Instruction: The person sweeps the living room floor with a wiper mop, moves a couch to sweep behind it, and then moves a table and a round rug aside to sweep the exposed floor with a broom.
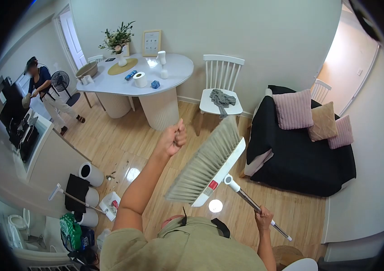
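A broom [212,169] with a wide white head and long grey bristles is held up in front of me, bristles pointing up and left. My right hand [264,218] is wrapped round its metal handle, low on the right. My left hand [173,137] is raised to the left of the bristles, apart from them, with its fingers curled in. Whether anything small is inside those fingers is hidden.
An oval table [174,67] holds a vase, paper roll and basket. A white chair [210,107] bears a grey cloth. Right: black sofa [305,156] with cushions. Left: dustpan [110,205], bins [91,175] and debris on the floor; a person [43,86] stands near a fan.
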